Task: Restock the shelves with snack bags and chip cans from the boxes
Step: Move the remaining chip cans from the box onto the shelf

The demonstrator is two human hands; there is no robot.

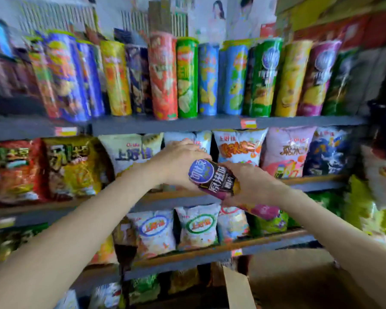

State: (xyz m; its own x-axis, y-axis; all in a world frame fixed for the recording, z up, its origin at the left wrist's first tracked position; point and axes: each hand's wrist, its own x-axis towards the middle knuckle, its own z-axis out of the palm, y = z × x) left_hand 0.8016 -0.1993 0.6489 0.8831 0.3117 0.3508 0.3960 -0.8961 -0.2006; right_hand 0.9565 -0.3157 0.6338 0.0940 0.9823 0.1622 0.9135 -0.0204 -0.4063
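Both hands hold one purple and black chip can in front of the middle shelf, tilted with its upper end to the left and its pink lower end showing below my right wrist. My left hand curls over the can's upper end. My right hand grips its middle from the right. Upright chip cans of many colours fill the top shelf. Snack bags stand on the shelves below.
A gap sits between the white bags on the middle shelf, right behind my left hand. More bags line the lower shelf. An open cardboard box stands at the bottom right. Dark items crowd the right edge.
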